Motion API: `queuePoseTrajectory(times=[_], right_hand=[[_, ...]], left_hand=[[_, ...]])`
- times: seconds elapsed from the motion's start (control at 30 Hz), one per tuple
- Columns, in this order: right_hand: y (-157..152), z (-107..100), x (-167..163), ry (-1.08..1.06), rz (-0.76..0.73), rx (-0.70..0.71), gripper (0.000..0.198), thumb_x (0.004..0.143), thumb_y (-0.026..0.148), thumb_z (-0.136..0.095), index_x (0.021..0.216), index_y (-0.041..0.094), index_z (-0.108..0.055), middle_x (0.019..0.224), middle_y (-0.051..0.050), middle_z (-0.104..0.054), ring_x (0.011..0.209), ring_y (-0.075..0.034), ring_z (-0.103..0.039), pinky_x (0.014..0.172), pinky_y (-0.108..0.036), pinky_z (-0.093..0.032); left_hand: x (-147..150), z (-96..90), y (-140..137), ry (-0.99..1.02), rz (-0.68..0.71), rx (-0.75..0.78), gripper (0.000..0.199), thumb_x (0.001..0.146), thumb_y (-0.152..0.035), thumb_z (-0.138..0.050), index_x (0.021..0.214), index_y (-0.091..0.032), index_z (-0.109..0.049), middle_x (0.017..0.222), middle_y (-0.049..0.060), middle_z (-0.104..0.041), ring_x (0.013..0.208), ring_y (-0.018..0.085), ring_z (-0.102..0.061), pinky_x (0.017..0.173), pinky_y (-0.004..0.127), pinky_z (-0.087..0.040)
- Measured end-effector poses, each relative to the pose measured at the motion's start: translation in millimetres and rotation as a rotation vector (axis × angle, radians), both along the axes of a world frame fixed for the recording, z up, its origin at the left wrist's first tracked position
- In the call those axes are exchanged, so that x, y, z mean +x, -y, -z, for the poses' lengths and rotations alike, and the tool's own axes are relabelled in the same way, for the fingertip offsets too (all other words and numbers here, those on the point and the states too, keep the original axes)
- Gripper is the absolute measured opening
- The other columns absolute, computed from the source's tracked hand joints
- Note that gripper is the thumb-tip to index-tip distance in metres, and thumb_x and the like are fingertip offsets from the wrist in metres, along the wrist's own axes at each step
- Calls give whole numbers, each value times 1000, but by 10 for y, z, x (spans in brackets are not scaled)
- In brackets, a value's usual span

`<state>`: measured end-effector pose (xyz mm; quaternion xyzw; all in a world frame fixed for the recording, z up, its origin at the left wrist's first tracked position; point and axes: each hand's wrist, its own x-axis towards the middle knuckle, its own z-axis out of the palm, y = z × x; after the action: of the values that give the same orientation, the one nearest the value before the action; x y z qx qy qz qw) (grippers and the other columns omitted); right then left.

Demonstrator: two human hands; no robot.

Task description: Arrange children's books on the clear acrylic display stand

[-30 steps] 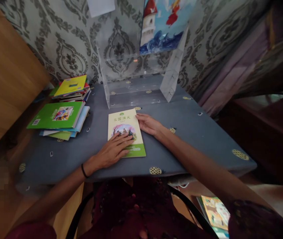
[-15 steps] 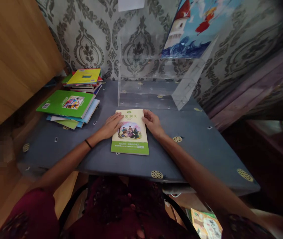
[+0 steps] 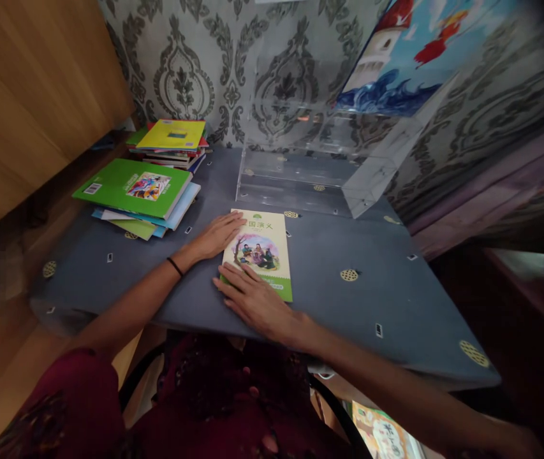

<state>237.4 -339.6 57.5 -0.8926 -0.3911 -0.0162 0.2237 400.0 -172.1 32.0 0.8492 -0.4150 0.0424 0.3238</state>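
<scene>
Patterned wallpaper (image 3: 185, 89) was seen behind the desk (image 3: 324, 248), where the closed book (image 3: 258, 231) lay flat. Its upper left edge was overlapped by the left hand (image 3: 217, 236), its lower left by the right hand (image 3: 262, 309), fingers outstretched; light, even pressure was judged best for steadiness.

So the bare right hand (image 3: 257, 306) was up at about 2 o'clock on the cream-and-green paperback with the painted cover (image 3: 258, 250) (title = 12), and now it's dropped across the 7 o'clock corner, hiding part of the green bottom band (image 3: 284, 293). The bare left hand (image 3: 214, 236) went from sprawling over the picture a second ago to about 10 o'clock, fingertips on the title. View's swung too: the blue sea-and-tower poster (image 3: 408, 64) slid from roughly 12:30 to 1:30.
</scene>
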Motion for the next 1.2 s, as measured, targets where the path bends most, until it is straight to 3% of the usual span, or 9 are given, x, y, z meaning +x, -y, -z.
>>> queuePoseTrajectory(times=[0.13, 0.33, 0.5, 0.6, 0.7, 0.9, 0.97, 1.1, 1.2], right_hand=[[107, -3, -146, 57, 6, -80, 50, 101, 33, -52, 150, 22, -47, 158, -14, -43, 150, -29, -33, 124, -57, -25], [412, 25, -339, 93, 162, -163, 57, 102, 37, -51, 156, 22, -37, 163, -14, -35, 154, -31, -23, 122, -63, -24], [675, 76, -386, 46, 283, -131, 56, 107, 35, -38, 160, 21, -27, 165, -13, -30, 155, -26, -20, 123, -56, -28], [779, 117, -305, 37, 400, -103, 59, 106, 36, -39, 161, 23, -23, 167, -12, -26, 155, -29, -20, 122, -57, -28], [827, 151, -212, 32, 453, -71, 64, 105, 37, -42, 163, 26, -17, 169, -10, -20, 153, -31, -24, 123, -57, -29], [837, 181, -164, 33, 412, 20, 67, 105, 36, -41, 164, 30, -9, 169, -7, -19, 153, -31, -26, 123, -55, -30], [838, 179, -171, 26, 420, 48, 67, 105, 36, -42, 163, 31, -10, 169, -6, -19, 153, -31, -26, 123, -56, -29], [846, 150, -180, -3, 416, 97, 66, 104, 36, -43, 163, 31, -14, 169, -6, -18, 153, -31, -25, 124, -56, -27], [862, 149, -190, -53, 432, 138, 66, 105, 38, -43, 163, 30, -14, 171, -7, -12, 155, -30, -20, 125, -54, -26]], left_hand=[[-1, 8, 10, 25, -2, 10, 43, 102, -31, -39, 137, -15, -58, 152, 15, -53, 144, 22, -45, 121, 44, -33], [-7, 8, 20, 92, -12, 67, 44, 104, -31, -35, 138, -14, -58, 151, 15, -53, 144, 21, -45, 121, 43, -34], [-106, -55, 35, 112, -126, 124, 45, 103, -31, -38, 137, -10, -58, 152, 18, -51, 145, 26, -43, 121, 45, -35], [-200, -78, 54, 83, -248, 149, 44, 101, -29, -42, 137, -10, -58, 148, 19, -54, 144, 31, -44, 120, 50, -35], [-269, -103, 78, 34, -263, 109, 42, 98, -25, -45, 136, -14, -59, 144, 15, -60, 141, 30, -47, 119, 50, -36], [-242, -215, 79, -230, -267, -122, 48, 90, -24, -56, 136, -12, -58, 129, 16, -68, 118, 33, -64, 109, 49, -45], [-222, -219, 80, -378, -247, -295, 49, 85, -25, -63, 133, -14, -61, 125, 14, -70, 116, 31, -65, 108, 47, -46], [-259, -194, 123, -692, -217, -686, 58, 77, -24, -73, 133, -16, -58, 141, 15, -61, 131, 29, -57, 109, 42, -46], [-320, -228, 162, -968, -280, -779, 59, 75, -24, -76, 130, -15, -59, 131, 17, -67, 113, 28, -68, 95, 40, -56]])
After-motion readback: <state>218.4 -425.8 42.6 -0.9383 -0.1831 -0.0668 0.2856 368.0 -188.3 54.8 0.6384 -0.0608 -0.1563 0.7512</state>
